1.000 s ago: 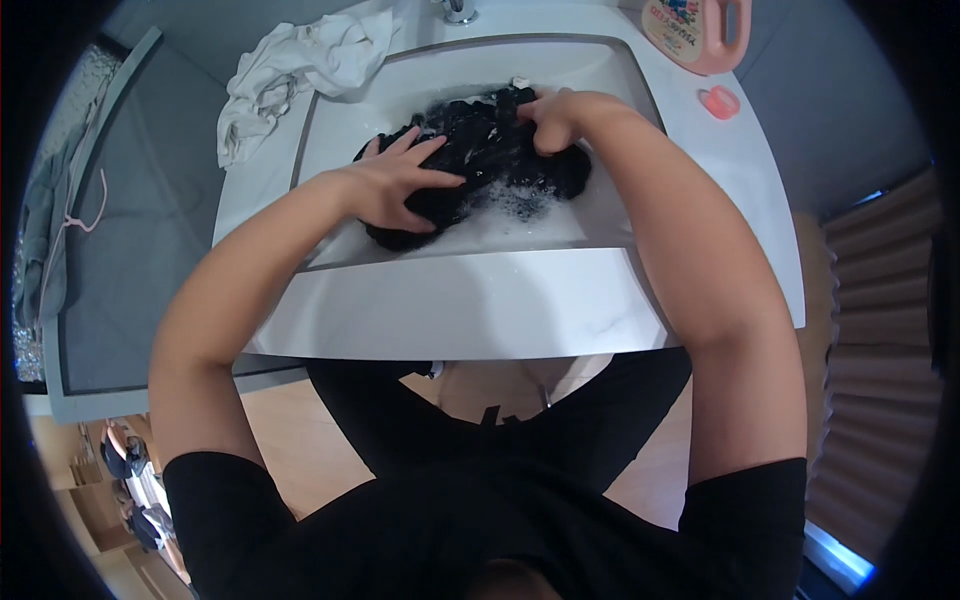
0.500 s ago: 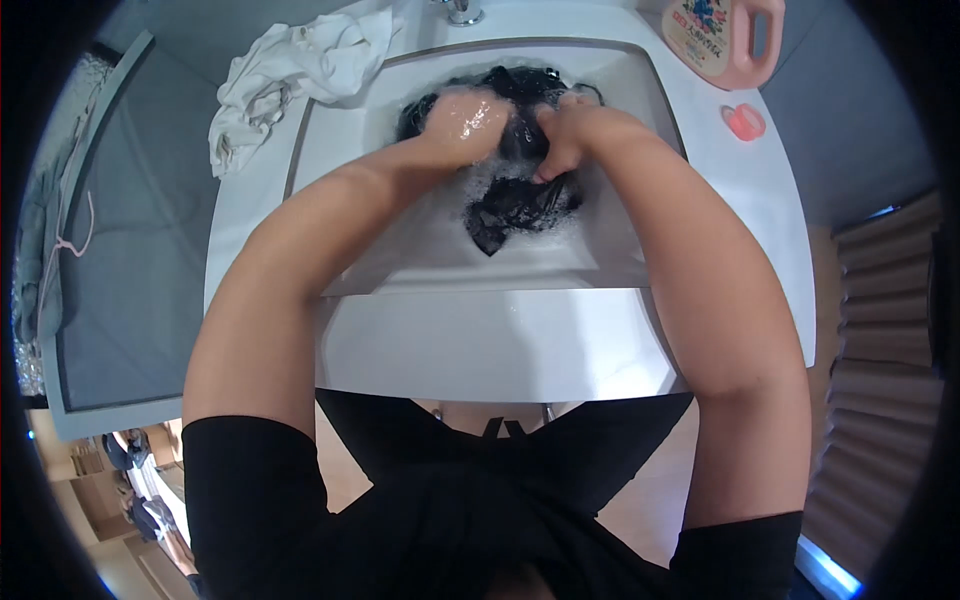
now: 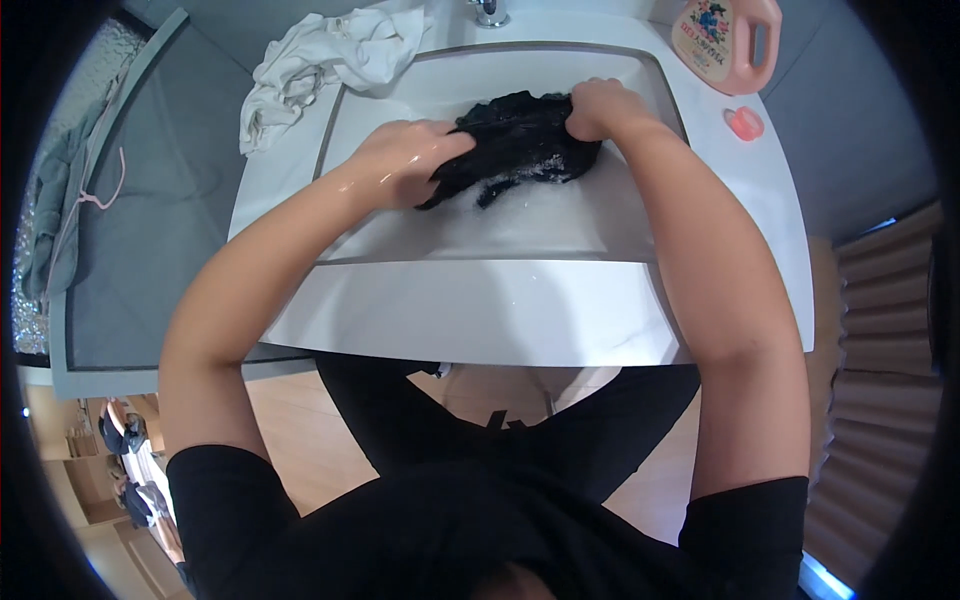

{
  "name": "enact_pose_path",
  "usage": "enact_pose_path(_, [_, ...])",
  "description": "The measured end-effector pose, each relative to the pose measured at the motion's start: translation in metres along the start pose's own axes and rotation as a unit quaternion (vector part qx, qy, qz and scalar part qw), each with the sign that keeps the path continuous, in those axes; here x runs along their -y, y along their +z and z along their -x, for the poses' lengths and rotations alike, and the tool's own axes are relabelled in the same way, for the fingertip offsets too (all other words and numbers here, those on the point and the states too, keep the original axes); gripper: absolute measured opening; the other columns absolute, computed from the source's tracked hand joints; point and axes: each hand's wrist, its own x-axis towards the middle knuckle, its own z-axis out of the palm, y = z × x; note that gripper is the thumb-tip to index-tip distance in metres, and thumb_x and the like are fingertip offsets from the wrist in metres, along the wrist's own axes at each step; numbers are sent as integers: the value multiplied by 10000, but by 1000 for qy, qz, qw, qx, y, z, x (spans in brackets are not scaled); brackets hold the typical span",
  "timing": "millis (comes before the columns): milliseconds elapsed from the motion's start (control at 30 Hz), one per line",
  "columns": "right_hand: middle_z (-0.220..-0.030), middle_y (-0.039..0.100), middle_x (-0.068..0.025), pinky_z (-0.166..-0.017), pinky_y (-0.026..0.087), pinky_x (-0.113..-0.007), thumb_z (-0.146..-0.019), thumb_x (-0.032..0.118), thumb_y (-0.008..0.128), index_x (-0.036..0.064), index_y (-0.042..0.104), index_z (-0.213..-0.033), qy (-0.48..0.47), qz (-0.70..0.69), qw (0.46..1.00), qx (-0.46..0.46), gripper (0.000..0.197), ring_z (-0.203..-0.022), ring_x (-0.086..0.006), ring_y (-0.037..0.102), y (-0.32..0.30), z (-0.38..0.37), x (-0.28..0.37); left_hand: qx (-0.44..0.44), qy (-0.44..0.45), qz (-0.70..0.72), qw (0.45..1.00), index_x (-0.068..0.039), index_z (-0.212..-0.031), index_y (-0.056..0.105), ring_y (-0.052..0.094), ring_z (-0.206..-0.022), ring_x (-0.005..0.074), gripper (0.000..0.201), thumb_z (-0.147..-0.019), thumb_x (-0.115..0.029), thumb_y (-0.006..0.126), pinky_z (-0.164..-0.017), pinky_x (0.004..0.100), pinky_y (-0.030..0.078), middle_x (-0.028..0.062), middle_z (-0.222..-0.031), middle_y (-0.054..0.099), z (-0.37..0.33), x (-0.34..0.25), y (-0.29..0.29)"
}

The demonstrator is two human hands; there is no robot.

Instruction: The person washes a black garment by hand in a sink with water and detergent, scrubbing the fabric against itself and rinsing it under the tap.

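Observation:
A wet black garment (image 3: 520, 140) is stretched between my hands over the white sink (image 3: 400, 240). My left hand (image 3: 410, 160), wet and shiny, is closed on its left end. At the upper right end, my right hand (image 3: 605, 108) grips the cloth with fingers curled round it. The garment's lower edge hangs toward the soapy water, with white suds clinging to it. What kind of garment it is cannot be made out.
A crumpled white cloth (image 3: 335, 55) lies on the counter at the back left. The chrome tap (image 3: 490, 12) stands behind the sink. At the back right are a pink detergent bottle (image 3: 725, 50) and its pink cap (image 3: 745, 124).
My hands have moved apart, the left one outward to the left. The black garment, bunched in the sudsy water before, is now lifted and spread between them.

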Motion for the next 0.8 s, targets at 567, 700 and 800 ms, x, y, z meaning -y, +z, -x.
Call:
enact_pose_path(567, [-1540,417,-172,-1125,452,-533,-735,272,841,123,517,-1450,-119,8,993,1,799,-1427,-416,429,16,-2,-1,37,57,-21,997,-257,-1513,499,503,-1267,497,831,-750,-363,812,-1050,601,411,313,-1332,546,-105,0,67])
enact_pose_path(700, [-1536,407,-200,-1111,465,-547,-755,251,854,85,505,-1439,-52,15,998,-43,786,-1411,-435,443,10,6,13,-107,22,-24,994,-95,-1210,678,602,-1112,434,569,-697,-309,799,-933,527,510,244,-1149,644,-131,4,88])
enact_pose_path(800, [-1517,423,-191,-1100,471,-543,-763,232,843,90,520,-1419,-40,17,998,-54,745,-1391,-420,470,13,3,6,-50,29,-36,998,-52,-1073,720,661,-1036,415,447,-699,-286,794,-906,514,541,208,-1023,707,-152,-4,71])
